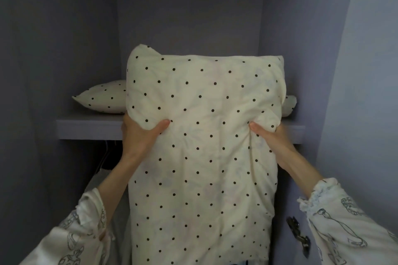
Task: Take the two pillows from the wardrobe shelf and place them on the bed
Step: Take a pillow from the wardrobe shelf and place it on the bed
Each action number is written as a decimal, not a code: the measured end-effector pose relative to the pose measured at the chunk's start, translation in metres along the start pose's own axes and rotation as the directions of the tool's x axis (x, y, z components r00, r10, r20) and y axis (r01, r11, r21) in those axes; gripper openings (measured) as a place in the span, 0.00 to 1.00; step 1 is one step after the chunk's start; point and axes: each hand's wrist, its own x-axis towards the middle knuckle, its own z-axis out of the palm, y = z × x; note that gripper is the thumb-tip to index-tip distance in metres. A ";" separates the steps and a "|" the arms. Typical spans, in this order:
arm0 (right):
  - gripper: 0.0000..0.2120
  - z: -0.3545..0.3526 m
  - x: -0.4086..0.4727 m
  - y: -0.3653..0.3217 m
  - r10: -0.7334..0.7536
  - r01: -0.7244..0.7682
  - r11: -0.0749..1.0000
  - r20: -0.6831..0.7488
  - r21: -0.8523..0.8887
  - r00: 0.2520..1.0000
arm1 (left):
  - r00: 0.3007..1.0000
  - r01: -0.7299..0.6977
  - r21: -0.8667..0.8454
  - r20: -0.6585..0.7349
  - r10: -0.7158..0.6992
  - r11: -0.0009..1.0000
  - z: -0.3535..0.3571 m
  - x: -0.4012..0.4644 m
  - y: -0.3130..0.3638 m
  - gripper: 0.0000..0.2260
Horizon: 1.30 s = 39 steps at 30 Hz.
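Pillow (202,146) in both hands, clear of shelf edge (90,129) (second pillow (103,98) behind).

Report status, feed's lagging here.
Left hand, right hand gripping first pillow. Second pillow on shelf. Nothing blocking.

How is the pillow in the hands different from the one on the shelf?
The held pillow hangs upright, gripped by the left hand and right hand; the shelf pillow lies flat, untouched. The held one shows fully; the other is mostly hidden behind it. Both are cream with black dots.
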 end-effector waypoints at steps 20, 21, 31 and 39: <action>0.20 -0.048 -0.287 0.073 0.231 -0.248 0.966 -0.188 -0.069 0.955 | 0.861 0.450 0.037 0.248 -0.444 0.892 -0.099 -0.238 -0.079 0.44; 0.19 -0.048 -0.305 0.076 0.239 -0.261 0.963 -0.227 -0.073 0.944 | 0.844 0.460 0.061 0.278 -0.458 0.886 -0.104 -0.247 -0.085 0.44; 0.20 -0.070 -0.526 0.076 0.383 -0.478 0.878 -0.636 0.025 0.670 | 0.667 0.381 0.199 0.617 -0.417 0.903 -0.136 -0.355 -0.088 0.46; 0.28 -0.131 -0.661 0.023 0.309 -0.528 0.846 -0.874 0.073 0.375 | 0.447 0.293 0.211 0.832 -0.328 0.933 -0.092 -0.470 -0.040 0.48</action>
